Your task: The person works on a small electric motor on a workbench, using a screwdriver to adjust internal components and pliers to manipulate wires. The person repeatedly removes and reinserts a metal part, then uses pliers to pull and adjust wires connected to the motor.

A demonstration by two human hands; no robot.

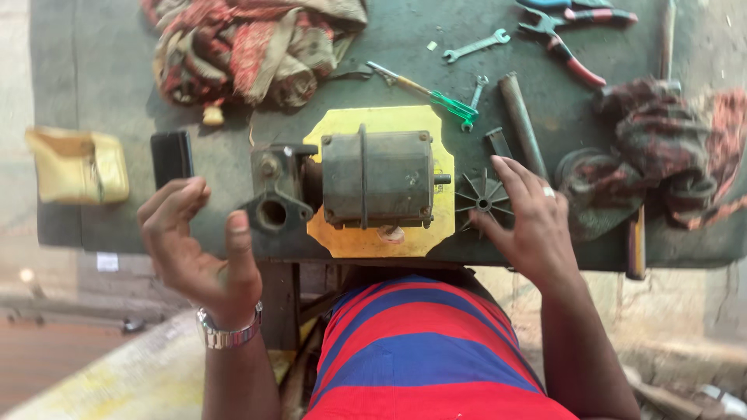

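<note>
A dirty grey electric motor point(379, 178) lies on its side on a yellow plate point(354, 239), with a cast pump housing point(276, 201) at its left end and a short shaft at its right end. My left hand point(198, 249) hovers open, palm up, just left of the housing, touching nothing. My right hand point(523, 214) rests on the bench with its fingers on a small black fan impeller point(481, 202) beside the shaft.
On the dark workbench point(117, 85) lie a green-handled screwdriver point(424, 92), two wrenches point(476, 47), red-handled pliers point(572, 54), a metal tube point(520, 120), a black phone point(171, 157), patterned rags point(249, 47) and a yellowish pouch point(78, 165).
</note>
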